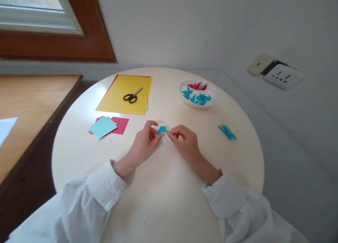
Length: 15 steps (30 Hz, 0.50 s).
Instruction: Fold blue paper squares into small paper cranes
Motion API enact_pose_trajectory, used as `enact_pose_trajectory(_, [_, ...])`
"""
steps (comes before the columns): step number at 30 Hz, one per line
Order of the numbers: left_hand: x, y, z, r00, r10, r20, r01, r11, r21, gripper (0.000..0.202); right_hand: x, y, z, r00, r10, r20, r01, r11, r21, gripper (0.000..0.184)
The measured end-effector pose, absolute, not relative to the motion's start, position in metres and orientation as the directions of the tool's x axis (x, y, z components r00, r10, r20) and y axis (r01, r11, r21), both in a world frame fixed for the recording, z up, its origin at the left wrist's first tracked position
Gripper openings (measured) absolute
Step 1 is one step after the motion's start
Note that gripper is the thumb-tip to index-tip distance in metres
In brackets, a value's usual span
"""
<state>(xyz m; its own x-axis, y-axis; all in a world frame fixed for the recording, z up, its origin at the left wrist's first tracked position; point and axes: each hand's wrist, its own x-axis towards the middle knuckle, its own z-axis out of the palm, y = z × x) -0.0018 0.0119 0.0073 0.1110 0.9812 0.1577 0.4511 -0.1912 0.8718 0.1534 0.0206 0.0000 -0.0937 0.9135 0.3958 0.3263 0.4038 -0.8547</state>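
Observation:
A small piece of folded blue paper is held between my two hands, just above the middle of the round table. My left hand pinches its left and lower edge with thumb and fingers. From the other side, my right hand grips its right corner between thumb and forefinger. The fingertips cover part of the paper, so its full shape is hidden. Beyond my right hand, a white dish holds several folded paper birds, blue and red.
Black-handled scissors lie on yellow paper sheets at the back left. Nearer are light-blue squares over pink ones. Blue paper strips lie at the right of the white table. A wall socket is beyond.

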Motion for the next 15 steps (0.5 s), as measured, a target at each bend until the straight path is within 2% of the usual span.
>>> enact_pose_trajectory(7, [-0.0033,0.0126,0.0056,0.132,0.977,0.168,0.409,-0.208,0.888,0.02,0.1517,0.02,-0.0001,-0.094,0.893,0.44,0.293,0.447,-0.845,0.012])
enact_pose_trajectory(15, [-0.0036,0.0112,0.0093,0.145,0.982,0.125,0.371,-0.171,0.913,0.028,0.151,0.0185,0.0013,-0.114,0.865,0.489,0.283,0.5,-0.818,0.012])
